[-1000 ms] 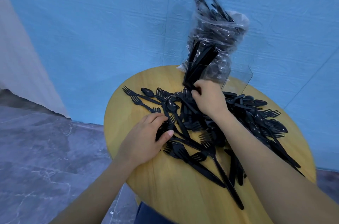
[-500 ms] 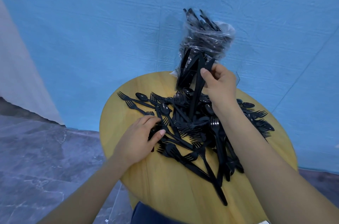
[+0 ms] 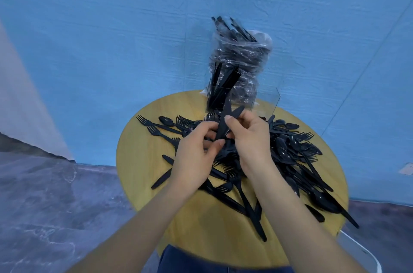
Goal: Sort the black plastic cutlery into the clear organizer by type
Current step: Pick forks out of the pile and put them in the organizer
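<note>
Two black plastic knives (image 3: 224,124), thin and matte, held up over the heap of cutlery (image 3: 288,152) on the round yellow desk (image 3: 138,161), just before the clear organizer (image 3: 225,98). Pinched by curled fingers of the right hand (image 3: 248,138) and left hand (image 3: 196,152). Half a second ago only the right held one; left lay on the heap. Organizer walls hard to trace; bagged cutlery (image 3: 243,58) blurred.

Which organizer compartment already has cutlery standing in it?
The left compartment of the clear organizer: black knives stand upright in it. The right compartment looks empty.
</note>
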The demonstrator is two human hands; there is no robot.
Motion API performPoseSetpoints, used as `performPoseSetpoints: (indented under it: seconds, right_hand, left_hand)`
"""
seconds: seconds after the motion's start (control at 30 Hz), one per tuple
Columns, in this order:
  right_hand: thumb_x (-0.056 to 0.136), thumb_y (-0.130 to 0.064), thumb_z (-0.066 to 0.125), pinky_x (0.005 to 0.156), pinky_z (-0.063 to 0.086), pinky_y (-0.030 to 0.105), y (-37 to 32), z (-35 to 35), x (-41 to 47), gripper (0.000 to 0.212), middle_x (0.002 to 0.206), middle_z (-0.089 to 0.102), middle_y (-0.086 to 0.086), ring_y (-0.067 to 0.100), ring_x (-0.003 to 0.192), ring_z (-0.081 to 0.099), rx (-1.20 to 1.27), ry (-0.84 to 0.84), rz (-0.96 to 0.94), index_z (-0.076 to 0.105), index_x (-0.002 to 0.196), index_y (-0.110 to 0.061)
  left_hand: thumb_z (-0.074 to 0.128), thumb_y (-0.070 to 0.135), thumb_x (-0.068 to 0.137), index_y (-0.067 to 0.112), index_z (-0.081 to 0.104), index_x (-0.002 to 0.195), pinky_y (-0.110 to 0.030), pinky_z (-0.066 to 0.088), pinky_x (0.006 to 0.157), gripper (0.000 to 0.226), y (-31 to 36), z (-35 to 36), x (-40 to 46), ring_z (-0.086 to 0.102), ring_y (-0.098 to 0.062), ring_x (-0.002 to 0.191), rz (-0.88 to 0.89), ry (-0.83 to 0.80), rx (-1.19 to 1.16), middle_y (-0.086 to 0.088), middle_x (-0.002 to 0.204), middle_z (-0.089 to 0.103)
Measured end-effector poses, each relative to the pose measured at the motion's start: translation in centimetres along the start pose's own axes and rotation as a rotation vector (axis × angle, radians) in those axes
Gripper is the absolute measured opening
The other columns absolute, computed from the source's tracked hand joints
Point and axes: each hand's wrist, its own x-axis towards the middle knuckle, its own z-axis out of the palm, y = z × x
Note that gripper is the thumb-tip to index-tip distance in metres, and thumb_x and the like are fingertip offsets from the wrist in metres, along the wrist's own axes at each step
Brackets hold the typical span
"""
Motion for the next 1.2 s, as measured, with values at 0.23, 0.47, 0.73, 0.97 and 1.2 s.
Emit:
performPoseSetpoints:
  seconds: [0.23, 0.47, 0.73, 0.97, 1.2]
  right_hand:
    - [0.093, -0.017, 0.059, 0.057, 0.046, 0.020, 0.6, -1.5, -1.0, 0.033, 0.076, 0.053, 0.031, 0.018, 0.066, 0.049, 0.077, -0.064, -0.001, 0.057, 0.090, 0.016]
    - [0.091, -0.015, 0.061, 0.052, 0.048, 0.024, 0.8, -1.7, -1.2, 0.029, 0.055, 0.054, 0.005, 0.006, 0.046, 0.051, -0.087, 0.051, -0.019, 0.060, 0.074, 0.008]
    - [0.095, -0.015, 0.051, 0.047, 0.044, 0.017, 1.6, -1.4, -1.1, 0.015, 0.060, 0.056, -0.001, 0.002, 0.043, 0.052, -0.173, 0.128, -0.032, 0.061, 0.085, -0.010]
    - [0.095, -0.026, 0.051, 0.074, 0.049, 0.044, 2.3, -0.2, -0.1, 0.017, 0.076, 0.061, 0.000, 0.017, 0.073, 0.057, -0.277, 0.039, -0.039, 0.058, 0.088, -0.012]
    - [0.090, -0.021, 0.061, 0.075, 0.049, 0.029, 2.6, 2.0, 0.4, 0.012, 0.087, 0.063, -0.002, 0.011, 0.081, 0.060, -0.183, -0.021, -0.042, 0.053, 0.098, -0.018]
  left_hand:
    - [0.063, 0.006, 0.088, 0.027, 0.063, 0.094, -0.026, 0.055, 0.076, 0.022, -0.1, 0.1, -0.3, 0.070, -0.007, 0.074, -0.099, -0.015, -0.234, 0.009, 0.080, 0.071]
    - [0.056, 0.012, 0.093, 0.027, 0.057, 0.094, -0.026, 0.055, 0.073, 0.015, -0.1, 0.9, -0.8, 0.069, -0.002, 0.072, -0.103, -0.061, -0.117, 0.009, 0.086, 0.070]
    - [0.048, 0.013, 0.097, 0.037, 0.052, 0.125, -0.015, 0.052, 0.066, 0.037, -1.0, 1.3, -2.5, 0.064, 0.005, 0.078, 0.029, -0.087, -0.036, 0.017, 0.095, 0.066]
    - [0.052, 0.013, 0.095, 0.027, 0.048, 0.134, -0.007, 0.041, 0.074, 0.041, -2.1, 0.6, -1.9, 0.056, 0.004, 0.082, 0.141, -0.166, 0.018, 0.014, 0.094, 0.058]
    - [0.048, 0.006, 0.096, 0.025, 0.044, 0.131, -0.018, 0.051, 0.066, 0.041, -2.5, 0.0, -0.5, 0.061, -0.003, 0.070, -0.186, -0.185, -0.340, 0.005, 0.084, 0.055]
